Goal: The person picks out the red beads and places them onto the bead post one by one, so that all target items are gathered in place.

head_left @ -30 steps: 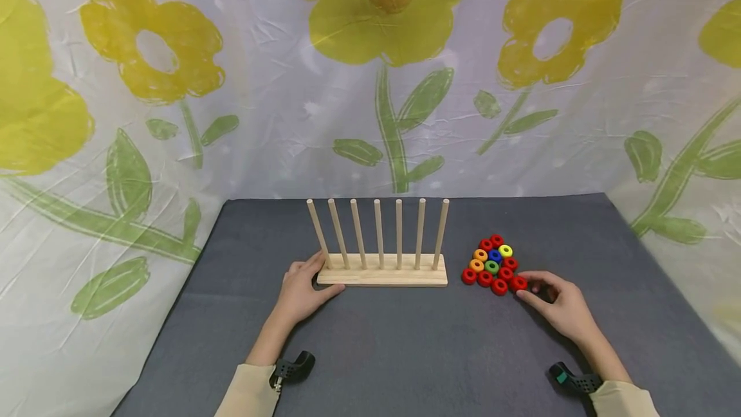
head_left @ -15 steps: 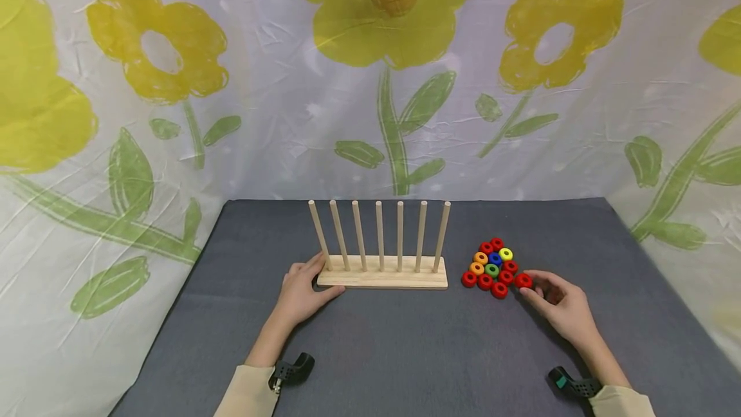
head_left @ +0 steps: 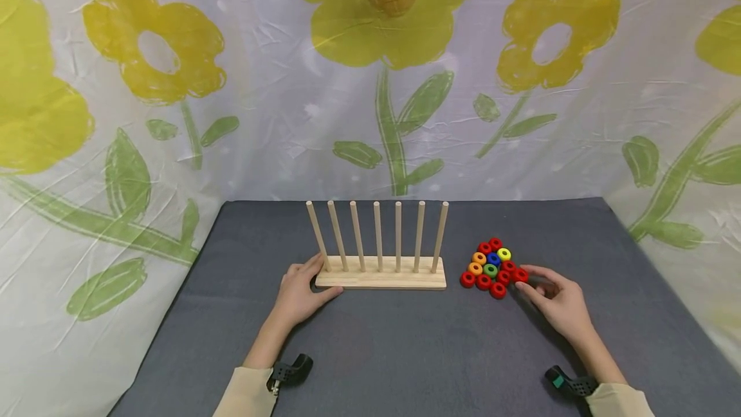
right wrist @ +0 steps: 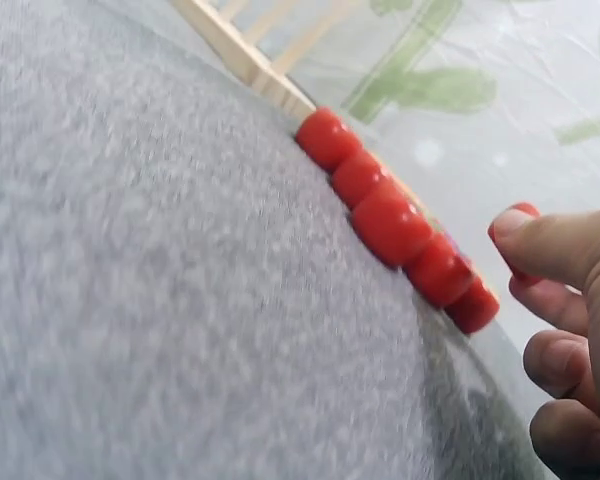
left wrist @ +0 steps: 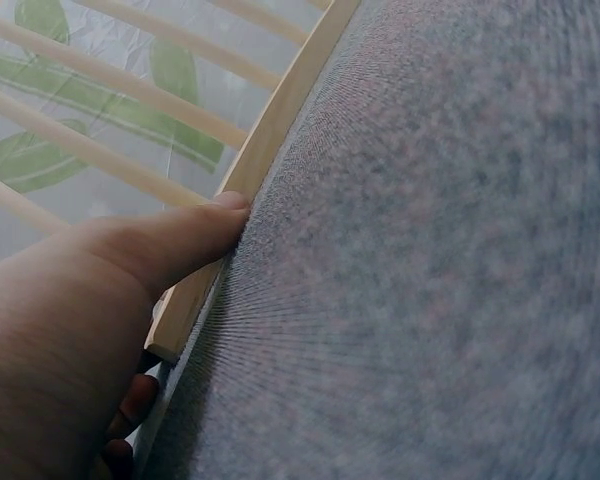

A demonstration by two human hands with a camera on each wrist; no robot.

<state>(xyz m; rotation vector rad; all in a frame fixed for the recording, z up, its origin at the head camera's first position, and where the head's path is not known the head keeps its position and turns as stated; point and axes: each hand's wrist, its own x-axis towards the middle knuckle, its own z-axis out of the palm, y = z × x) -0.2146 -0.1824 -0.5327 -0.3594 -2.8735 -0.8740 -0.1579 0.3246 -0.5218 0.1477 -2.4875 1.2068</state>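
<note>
A light wooden peg rack (head_left: pixel 380 281) with several upright pegs stands on the dark cloth. My left hand (head_left: pixel 300 291) grips its left end, the thumb (left wrist: pixel 195 235) along the front edge and the other fingers behind that end. To the right lies a tight cluster of shiny ring beads, mostly red, with a blue bead (head_left: pixel 493 259), a green bead (head_left: pixel 490 270), a yellow bead (head_left: pixel 504 254) and orange ones. At the cluster's right side my right hand (head_left: pixel 558 301) pinches a red bead (right wrist: pixel 515 240) between thumb and index finger. In the right wrist view this bead is up off the cloth.
A dark grey cloth (head_left: pixel 382 352) covers the table. Behind it and along both sides hangs a pale curtain (head_left: pixel 272 114) printed with yellow flowers. Each wrist wears a black strap (head_left: pixel 292 370).
My right hand has drawn a red bead away from the cluster's lower right corner and raised it slightly. The left hand and the peg rack have stayed in place.
</note>
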